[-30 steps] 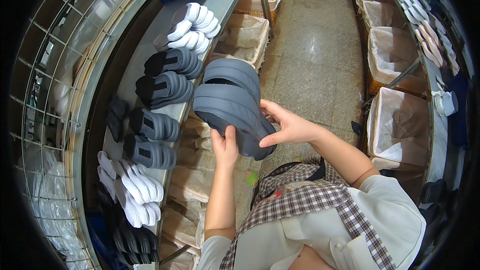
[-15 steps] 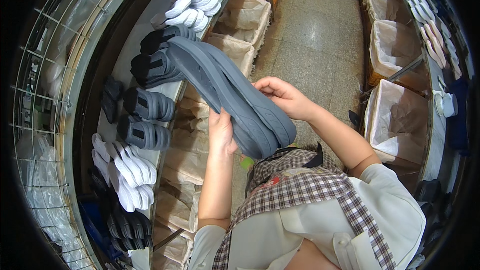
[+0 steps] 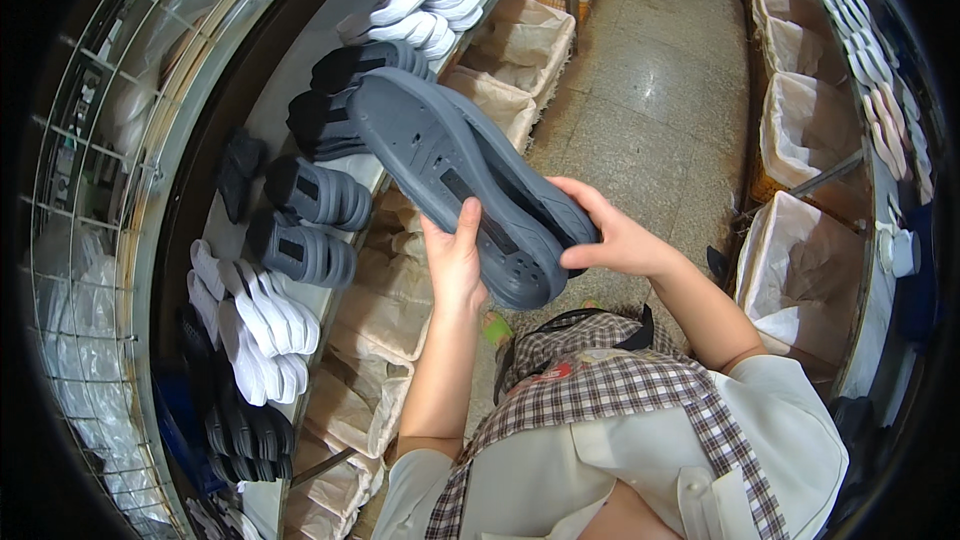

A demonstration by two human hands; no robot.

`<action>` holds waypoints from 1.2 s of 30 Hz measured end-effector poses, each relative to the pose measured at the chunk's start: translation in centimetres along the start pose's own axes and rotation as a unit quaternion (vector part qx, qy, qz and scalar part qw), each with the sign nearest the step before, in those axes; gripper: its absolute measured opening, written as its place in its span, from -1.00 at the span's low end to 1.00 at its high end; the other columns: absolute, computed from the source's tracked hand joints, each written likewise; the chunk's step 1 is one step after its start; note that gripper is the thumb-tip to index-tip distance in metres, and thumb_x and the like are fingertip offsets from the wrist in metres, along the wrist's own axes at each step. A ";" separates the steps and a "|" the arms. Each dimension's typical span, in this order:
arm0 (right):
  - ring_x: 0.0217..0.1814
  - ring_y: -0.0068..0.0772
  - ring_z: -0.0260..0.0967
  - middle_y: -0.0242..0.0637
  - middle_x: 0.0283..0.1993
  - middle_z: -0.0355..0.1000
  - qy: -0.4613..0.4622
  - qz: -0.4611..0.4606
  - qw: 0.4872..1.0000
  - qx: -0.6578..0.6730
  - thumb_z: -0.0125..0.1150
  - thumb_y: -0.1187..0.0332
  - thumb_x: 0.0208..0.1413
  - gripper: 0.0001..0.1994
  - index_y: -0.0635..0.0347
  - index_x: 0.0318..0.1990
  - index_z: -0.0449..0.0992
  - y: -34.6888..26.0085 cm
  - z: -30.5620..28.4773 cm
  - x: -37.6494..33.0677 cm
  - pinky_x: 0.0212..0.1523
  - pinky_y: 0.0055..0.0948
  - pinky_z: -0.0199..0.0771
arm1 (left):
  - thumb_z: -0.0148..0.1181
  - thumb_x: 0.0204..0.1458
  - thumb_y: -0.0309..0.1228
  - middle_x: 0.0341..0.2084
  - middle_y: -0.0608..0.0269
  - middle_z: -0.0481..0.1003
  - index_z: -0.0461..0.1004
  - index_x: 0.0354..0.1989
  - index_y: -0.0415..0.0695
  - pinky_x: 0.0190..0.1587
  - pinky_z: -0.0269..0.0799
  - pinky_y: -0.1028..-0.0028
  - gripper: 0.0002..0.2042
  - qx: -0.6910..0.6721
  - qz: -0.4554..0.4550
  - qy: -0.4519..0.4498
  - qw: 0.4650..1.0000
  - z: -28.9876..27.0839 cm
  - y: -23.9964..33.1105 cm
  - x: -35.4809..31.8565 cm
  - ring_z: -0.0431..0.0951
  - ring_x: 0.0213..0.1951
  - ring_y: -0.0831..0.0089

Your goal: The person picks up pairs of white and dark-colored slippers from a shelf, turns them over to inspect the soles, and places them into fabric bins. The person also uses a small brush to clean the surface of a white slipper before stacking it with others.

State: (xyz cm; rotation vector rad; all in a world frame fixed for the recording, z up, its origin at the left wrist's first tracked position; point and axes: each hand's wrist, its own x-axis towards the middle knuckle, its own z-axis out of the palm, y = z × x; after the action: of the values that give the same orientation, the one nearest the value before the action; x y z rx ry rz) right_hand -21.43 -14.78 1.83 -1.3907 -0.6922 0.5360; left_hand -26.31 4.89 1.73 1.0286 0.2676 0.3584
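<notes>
Two long grey shoe soles lie side by side in my hands in front of my chest. The nearer grey shoe sole has its hollowed inner face up, with a black strip and small holes near the heel. Behind it, the second grey sole is partly hidden. My left hand is closed on the nearer sole's edge, thumb over the rim and fingers hidden underneath. At the heel end, my right hand grips the farther sole between thumb and fingers.
On the left shelf stand stacks of grey soles, white soles and black soles. Cloth-lined baskets sit beneath it. More lined baskets line the right side of the aisle. Wire mesh borders the far left.
The soles have turned so that the nearer one's inner face shows more. My right hand has shifted from their side to the heel end and opened wider around it.
</notes>
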 end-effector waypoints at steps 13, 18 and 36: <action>-0.01 -0.49 0.33 -0.22 0.00 0.36 0.253 0.055 0.949 0.181 0.11 0.50 0.06 -0.61 0.29 0.07 0.25 2.6 0.0 5.2 0.01 -0.52 0.35 | 0.05 0.05 -0.61 0.03 -0.02 0.33 -0.14 0.30 -0.19 0.10 0.29 0.31 -0.34 0.077 0.001 0.124 0.989 -5.5 4.6 0.7 0.38 0.02 0.31; 0.00 -0.49 0.33 -0.21 -0.02 0.38 0.265 -0.075 0.959 0.065 0.14 0.43 0.07 -0.60 0.35 0.07 0.29 0.9 -2.4 13.9 0.03 -0.52 0.32 | -0.10 -0.02 -0.61 0.15 0.01 0.20 -0.15 0.33 -0.08 0.16 0.25 0.27 -0.32 0.101 0.092 0.261 0.956 -9.8 12.2 2.7 0.32 0.09 0.23; -0.13 0.00 0.35 -0.13 -0.22 0.46 0.222 -0.219 0.827 -0.468 0.12 0.30 -0.05 -0.81 0.16 -0.35 0.56 3.6 2.4 42.2 -0.06 -0.18 0.37 | 0.08 0.00 -0.51 -0.37 0.16 0.38 0.36 -0.29 -0.22 -0.44 0.28 0.41 -0.89 0.141 -0.094 0.326 0.930 -14.6 9.8 28.8 0.36 -0.42 0.37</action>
State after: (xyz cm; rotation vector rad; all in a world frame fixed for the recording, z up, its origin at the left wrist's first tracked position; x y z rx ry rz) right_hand 6.43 17.13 3.61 -2.0728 -0.8904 -0.5935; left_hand -7.26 32.78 1.63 1.1293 1.0353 0.4911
